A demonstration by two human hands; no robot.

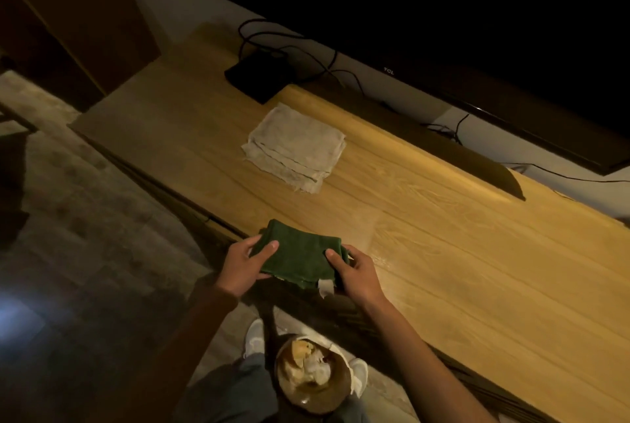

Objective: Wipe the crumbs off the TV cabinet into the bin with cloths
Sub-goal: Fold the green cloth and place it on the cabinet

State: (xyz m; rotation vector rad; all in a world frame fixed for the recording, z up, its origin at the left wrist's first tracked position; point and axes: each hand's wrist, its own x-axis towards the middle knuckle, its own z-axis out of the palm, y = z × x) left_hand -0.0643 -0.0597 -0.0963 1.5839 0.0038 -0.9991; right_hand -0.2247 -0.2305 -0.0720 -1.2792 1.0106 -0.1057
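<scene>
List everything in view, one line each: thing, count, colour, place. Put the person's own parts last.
TV cabinet: one, light wood, across the centre and right.
Green cloth: one, dark green, folded, at the cabinet's front edge, held by both hands.
Pale cloth: one, greyish white, folded, lying on the cabinet behind the green one.
Bin: one, brownish, on the floor below the cabinet edge, scraps inside.
TV: one, black, top right.
Black box: one, at the cabinet's back left, cables attached.
Shoes: two, white, beside the bin.
Left hand: grip on the green cloth.
Right hand: grip on the green cloth.
</scene>
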